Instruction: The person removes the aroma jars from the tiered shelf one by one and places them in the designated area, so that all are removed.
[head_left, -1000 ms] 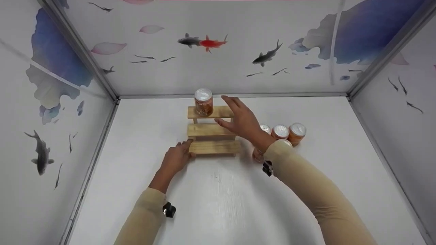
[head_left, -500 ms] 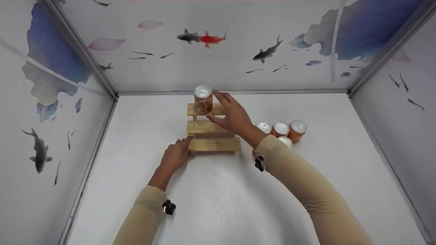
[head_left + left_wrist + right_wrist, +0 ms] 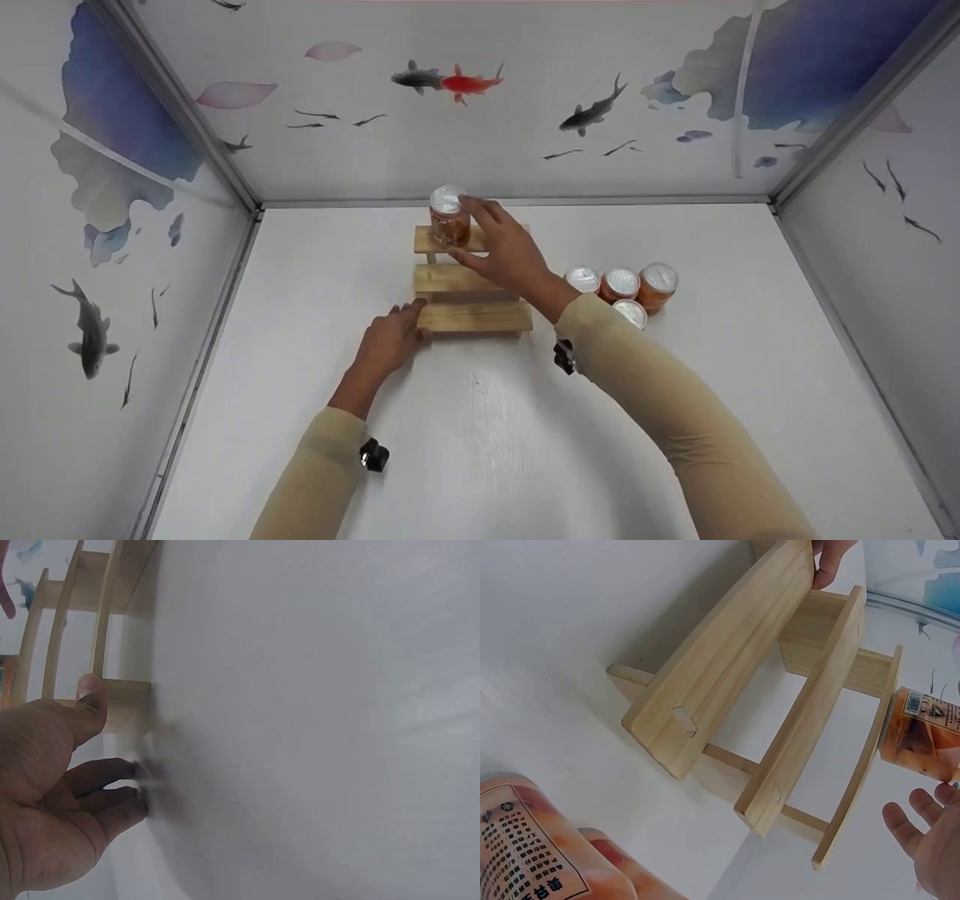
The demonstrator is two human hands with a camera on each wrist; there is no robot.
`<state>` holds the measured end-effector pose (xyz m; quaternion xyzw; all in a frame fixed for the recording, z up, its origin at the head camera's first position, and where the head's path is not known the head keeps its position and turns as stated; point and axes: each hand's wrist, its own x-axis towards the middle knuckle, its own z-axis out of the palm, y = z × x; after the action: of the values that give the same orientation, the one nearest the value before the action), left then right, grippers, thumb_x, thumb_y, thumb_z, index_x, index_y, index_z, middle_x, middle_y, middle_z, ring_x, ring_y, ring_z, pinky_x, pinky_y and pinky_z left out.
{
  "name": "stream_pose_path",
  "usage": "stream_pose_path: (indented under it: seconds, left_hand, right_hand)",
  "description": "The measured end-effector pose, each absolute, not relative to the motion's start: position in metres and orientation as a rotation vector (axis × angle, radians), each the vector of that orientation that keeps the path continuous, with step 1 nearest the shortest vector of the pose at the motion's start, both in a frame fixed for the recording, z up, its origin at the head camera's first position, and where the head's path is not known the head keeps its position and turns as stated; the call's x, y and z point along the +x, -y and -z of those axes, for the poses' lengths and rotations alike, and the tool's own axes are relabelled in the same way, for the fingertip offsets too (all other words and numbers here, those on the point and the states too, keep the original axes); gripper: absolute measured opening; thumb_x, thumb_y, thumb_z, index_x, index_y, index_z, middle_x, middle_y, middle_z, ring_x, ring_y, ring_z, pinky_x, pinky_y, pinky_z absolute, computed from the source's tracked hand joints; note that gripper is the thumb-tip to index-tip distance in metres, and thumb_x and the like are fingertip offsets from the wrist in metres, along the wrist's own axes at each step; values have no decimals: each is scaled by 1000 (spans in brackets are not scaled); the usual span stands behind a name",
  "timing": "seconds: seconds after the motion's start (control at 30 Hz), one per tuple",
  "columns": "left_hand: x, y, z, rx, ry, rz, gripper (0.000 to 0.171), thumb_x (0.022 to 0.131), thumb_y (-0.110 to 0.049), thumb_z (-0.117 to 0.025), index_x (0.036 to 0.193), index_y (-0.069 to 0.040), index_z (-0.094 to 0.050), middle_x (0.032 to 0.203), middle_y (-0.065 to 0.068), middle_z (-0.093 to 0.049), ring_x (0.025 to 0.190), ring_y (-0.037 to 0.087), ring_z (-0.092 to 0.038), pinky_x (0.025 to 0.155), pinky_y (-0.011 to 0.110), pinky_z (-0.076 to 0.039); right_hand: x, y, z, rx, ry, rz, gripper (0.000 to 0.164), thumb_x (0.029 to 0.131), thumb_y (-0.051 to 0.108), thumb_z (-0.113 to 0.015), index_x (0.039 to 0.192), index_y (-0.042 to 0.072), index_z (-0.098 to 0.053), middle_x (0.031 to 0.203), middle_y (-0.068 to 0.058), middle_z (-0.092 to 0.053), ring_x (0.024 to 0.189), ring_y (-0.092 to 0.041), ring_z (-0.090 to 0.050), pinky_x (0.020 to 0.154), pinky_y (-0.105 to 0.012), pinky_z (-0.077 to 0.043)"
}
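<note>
A small can (image 3: 448,219) with a silvery lid and an orange label stands upright at the left of the top step of a three-step wooden rack (image 3: 474,317). Beside it is my right hand (image 3: 510,255), its index finger by the lid and its thumb lower at the near side. The right wrist view has its fingertips (image 3: 904,829) close to the can (image 3: 922,736); firm contact cannot be made out. My left hand (image 3: 388,343) rests at the left end of the lowest step. In the left wrist view its thumb (image 3: 90,697) touches the rack, with the other fingers by the tabletop.
Several similar cans (image 3: 621,283) stand grouped on the white table (image 3: 480,450) right of the rack, partly hidden by my right forearm. White panels (image 3: 480,150) with painted fish enclose the back and sides.
My right hand has moved left along the top step, from a gap away to right beside the can. The left hand stays at the rack, and the can keeps its place.
</note>
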<state>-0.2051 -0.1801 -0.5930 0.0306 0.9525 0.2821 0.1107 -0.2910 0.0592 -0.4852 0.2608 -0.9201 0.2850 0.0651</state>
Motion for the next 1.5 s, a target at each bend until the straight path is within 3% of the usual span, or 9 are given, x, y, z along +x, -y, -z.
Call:
stream_pose_path:
  seconds: [0.23, 0.9, 1.5]
  left_hand:
    - [-203, 180, 594, 82, -2805, -799, 60, 110, -28, -70, 167, -21, -51, 165, 26, -54, 157, 48, -50, 127, 64, -45]
    - [-202, 179, 594, 104, -2833, -854, 61, 107, -27, -75, 164, -18, -55, 161, 28, -57, 155, 48, -51, 125, 64, -48]
    - [-203, 178, 592, 35, -2797, -891, 61, 108, -31, -72, 166, -21, -53, 168, 17, -54, 160, 44, -46, 130, 63, -42]
  right_hand:
    - [-294, -52, 487, 762, 2812, -877, 84, 105, 49, -76, 174, 24, -33, 168, -13, -50, 145, -37, -62, 116, -55, -58]
    - [-306, -39, 492, 714, 2789, -1065, 85, 105, 35, -80, 174, 22, -33, 168, -18, -50, 150, -42, -57, 122, -57, -53]
    - [-312, -29, 496, 628, 2678, -1134, 74, 103, 33, -81, 163, 13, -44, 149, -19, -58, 141, -39, -64, 116, -54, -58]
